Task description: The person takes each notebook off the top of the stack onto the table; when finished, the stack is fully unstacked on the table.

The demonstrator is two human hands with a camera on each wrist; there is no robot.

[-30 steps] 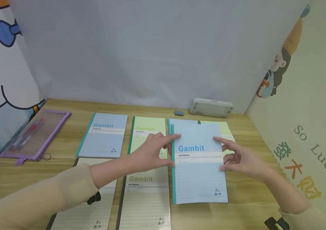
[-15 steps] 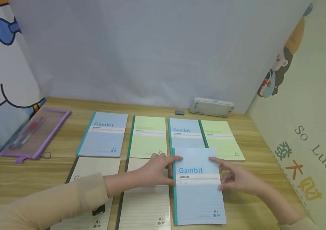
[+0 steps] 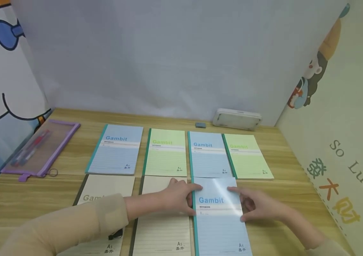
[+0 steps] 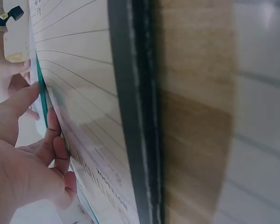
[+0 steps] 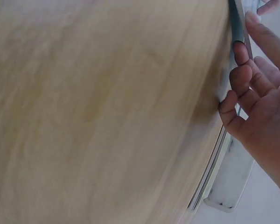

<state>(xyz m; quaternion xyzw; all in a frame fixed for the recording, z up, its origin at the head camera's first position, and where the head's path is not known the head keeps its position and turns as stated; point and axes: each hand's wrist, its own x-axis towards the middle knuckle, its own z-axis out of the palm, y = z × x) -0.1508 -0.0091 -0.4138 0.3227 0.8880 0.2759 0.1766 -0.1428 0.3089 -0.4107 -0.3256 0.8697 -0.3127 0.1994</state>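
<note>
A blue Gambit notebook [image 3: 221,229] with a teal spine lies at the front right of the head view. My left hand [image 3: 176,197] holds its spine edge, index finger on the cover and thumb at the side. Across from it, my right hand [image 3: 261,204] grips the right edge the same way. In the right wrist view the curled fingers [image 5: 241,77] come up against the notebook's edge. The notebook's top edge meets the bottom of another blue notebook [image 3: 210,163]. Under my left hand lies a cream notebook [image 3: 163,227] with a dark spine.
Along the back row are a blue notebook [image 3: 117,156] and green notebooks [image 3: 165,160] [image 3: 248,161]. A second cream notebook [image 3: 104,185] lies partly under the left sleeve. Further off are a purple mesh pouch [image 3: 57,149] with pens, a grey eraser [image 3: 200,125] and a white case [image 3: 237,119].
Both hands have brought the blue notebook toward the front edge and lowered it, from overlapping the back-row notebooks to a place just below them. The back-row blue and green covers are now uncovered.
</note>
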